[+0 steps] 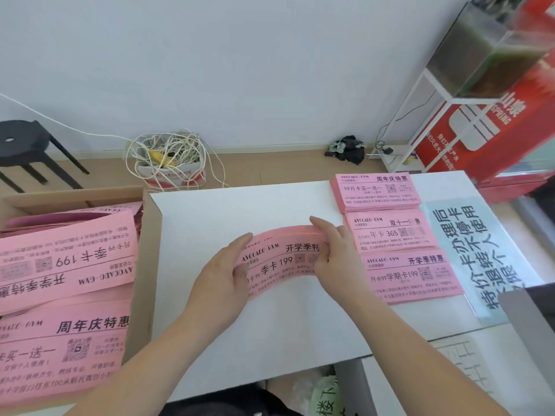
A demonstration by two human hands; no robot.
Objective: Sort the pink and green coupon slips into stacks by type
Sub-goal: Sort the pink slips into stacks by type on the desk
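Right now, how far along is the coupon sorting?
Done: three pink stacks sit along the right side of the table: far stack, middle stack, near stack. In hand: the left hand and right hand grip a bowed bundle of pink slips. Left: the cardboard box holds heaped loose pink slips; no green stack is visible.

The bundle of pink slips (279,262) was thin matt paper with black print, and it bent softly. The three pink stacks (390,232) at the right were the same matt paper. The table top (270,331) looked smooth, white and matt. The box (147,280) at the left was brown cardboard, dull and a little rough. The sign sheet (468,235) with blue letters looked like glossy plastic film. The stool (21,142) was black and matt. The red carton (486,124) had a shiny printed surface.
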